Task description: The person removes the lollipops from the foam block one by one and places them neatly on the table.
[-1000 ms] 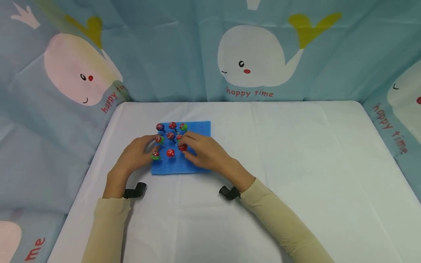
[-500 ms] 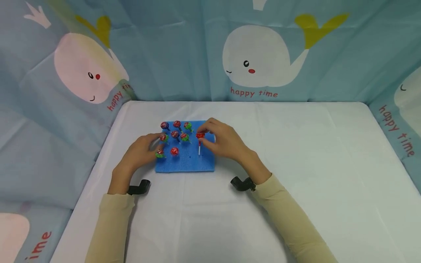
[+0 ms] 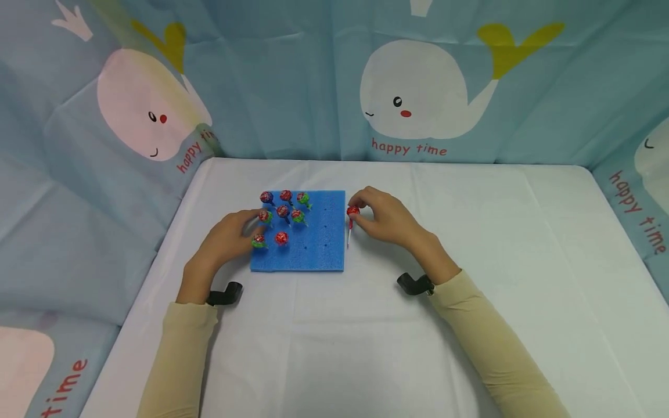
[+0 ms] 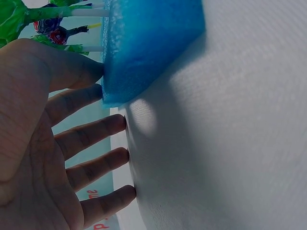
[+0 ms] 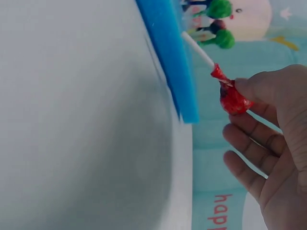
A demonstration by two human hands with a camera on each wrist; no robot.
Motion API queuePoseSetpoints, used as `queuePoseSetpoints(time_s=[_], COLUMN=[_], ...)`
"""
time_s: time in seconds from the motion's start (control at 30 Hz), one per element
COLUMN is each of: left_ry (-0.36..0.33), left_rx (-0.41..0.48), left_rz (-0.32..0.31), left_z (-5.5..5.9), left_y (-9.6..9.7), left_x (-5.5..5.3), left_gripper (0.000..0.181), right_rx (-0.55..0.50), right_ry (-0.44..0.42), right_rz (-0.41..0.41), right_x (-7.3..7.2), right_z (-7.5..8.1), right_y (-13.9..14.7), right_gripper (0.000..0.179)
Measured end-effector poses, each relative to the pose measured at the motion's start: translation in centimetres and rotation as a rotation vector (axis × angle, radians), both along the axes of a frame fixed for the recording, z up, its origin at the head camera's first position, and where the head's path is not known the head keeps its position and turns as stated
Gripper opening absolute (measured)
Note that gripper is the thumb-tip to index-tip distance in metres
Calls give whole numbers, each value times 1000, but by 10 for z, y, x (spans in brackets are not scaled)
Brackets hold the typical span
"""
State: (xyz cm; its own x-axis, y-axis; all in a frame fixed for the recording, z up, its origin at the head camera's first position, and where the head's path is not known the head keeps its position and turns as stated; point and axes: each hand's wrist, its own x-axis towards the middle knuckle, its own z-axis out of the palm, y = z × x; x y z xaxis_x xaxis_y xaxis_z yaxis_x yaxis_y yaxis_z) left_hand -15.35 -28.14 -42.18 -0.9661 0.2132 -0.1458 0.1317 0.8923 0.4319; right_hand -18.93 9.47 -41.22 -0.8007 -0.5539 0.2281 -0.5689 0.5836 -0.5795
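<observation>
Lollipop in red wrap looks light and hard, but its smooth wrapper could slip and its thin stick could bend, so the round head seems best to hold. The right hand has it there, pinched between thumb and fingers, stick pointing down. It is just off the right edge of the blue foam, toward the far edge of the table. The left hand, fingers spread wide, touches the foam's left side.
</observation>
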Motion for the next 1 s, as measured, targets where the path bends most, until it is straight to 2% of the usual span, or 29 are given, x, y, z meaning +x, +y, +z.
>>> queuePoseSetpoints(time_s=[0.17, 0.33, 0.47, 0.7, 1.0], left_ry=[-1, 4, 1, -10, -13], left_rx=[10, 5, 2, 3, 5], left_rz=[-7, -3, 0, 10, 16], left_z=[-1, 1, 2, -1, 0], left_y=[2, 2, 1, -1, 0], left_x=[0, -1, 1, 2, 3], left_gripper=[57, 56, 56, 56, 57], right_rx=[54, 83, 119, 244, 286], right_ry=[-12, 0, -36, -52, -40], right_rz=[-20, 7, 15, -60, -74], right_x=[-3, -10, -17, -21, -20], right_z=[-1, 2, 0, -7, -12], right_y=[10, 14, 12, 7, -1], right_gripper=[21, 23, 23, 22, 24])
